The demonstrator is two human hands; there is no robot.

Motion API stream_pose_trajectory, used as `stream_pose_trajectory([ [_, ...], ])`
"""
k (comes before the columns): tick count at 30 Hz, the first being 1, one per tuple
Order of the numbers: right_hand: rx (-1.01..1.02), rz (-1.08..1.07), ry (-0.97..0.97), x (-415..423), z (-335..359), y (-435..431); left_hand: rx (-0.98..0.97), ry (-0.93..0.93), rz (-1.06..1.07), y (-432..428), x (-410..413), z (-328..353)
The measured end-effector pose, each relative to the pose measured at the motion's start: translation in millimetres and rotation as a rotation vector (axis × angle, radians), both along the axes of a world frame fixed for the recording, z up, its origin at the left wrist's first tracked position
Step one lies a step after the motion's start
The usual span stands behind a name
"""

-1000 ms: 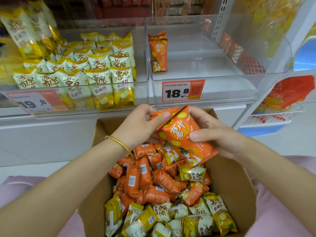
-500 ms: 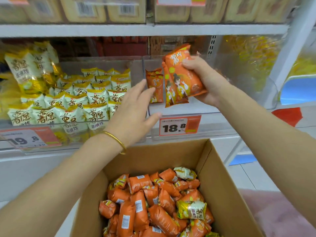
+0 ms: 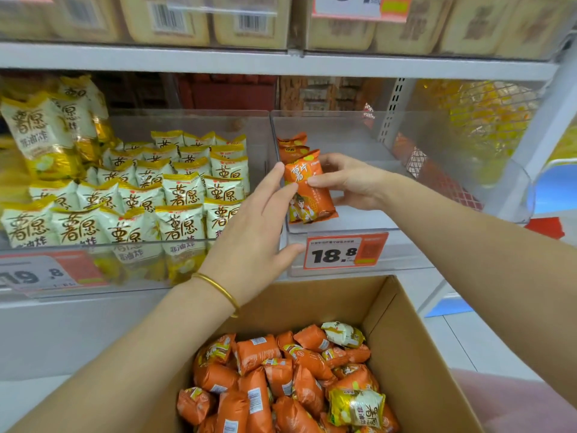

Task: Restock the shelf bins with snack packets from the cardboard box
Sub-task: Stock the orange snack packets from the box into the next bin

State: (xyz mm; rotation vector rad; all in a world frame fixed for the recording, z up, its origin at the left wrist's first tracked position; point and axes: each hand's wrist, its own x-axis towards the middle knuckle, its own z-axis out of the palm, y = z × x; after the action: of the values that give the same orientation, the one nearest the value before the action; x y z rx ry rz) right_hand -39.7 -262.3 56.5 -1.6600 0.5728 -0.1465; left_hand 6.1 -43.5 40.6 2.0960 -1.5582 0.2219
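My right grip (image 3: 346,182) is curled round the orange packet (image 3: 307,195), thumb across its front and fingers behind. The packet stands nearly upright in the clear bin (image 3: 352,220), at the bin's 8 o'clock corner. Its long axis runs 12 to 6, the top leaning slightly toward 11. My left grip (image 3: 249,232) holds nothing; its straight fingers lie against the packet's left edge. More orange packets (image 3: 292,145) stand just behind it at 12. The right is nearer, so I judge it sets the packet down. The cardboard box (image 3: 412,339) sits at 6.

Cardboard box (image 3: 406,354) below shelf bins — packets inside; right bin (image 3: 343,225) beside left bin (image 3: 125,260)
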Motion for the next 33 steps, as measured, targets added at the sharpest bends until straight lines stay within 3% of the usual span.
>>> stream_pose_trajectory([
  [6, 0.077, -0.067, 0.097, -6.6, -2.7, 7.1, -0.004, 0.051, -0.017, 1.1, -1.1, 1.8],
  [11, 0.210, -0.158, -0.004, 3.6, -5.5, 25.8, -0.004, 0.075, -0.034, 2.1, -1.0, 2.8],
  [14, 0.095, -0.210, 0.008, 9.5, -9.3, 33.2, 0.002, 0.073, -0.031, 2.6, -0.6, 2.4],
  [19, -0.166, -0.162, 0.192, 5.9, -5.4, 37.6, 0.000, 0.075, -0.027, 3.1, -1.0, 2.3],
  [23, -0.261, -0.187, 0.160, 8.6, -4.3, 41.8, -0.008, 0.072, -0.029, 3.1, -1.0, 2.0],
  [33, -0.148, -0.254, 0.116, 1.3, -0.9, 38.7, -0.002, 0.019, -0.035, 3.6, -1.4, 0.2],
])
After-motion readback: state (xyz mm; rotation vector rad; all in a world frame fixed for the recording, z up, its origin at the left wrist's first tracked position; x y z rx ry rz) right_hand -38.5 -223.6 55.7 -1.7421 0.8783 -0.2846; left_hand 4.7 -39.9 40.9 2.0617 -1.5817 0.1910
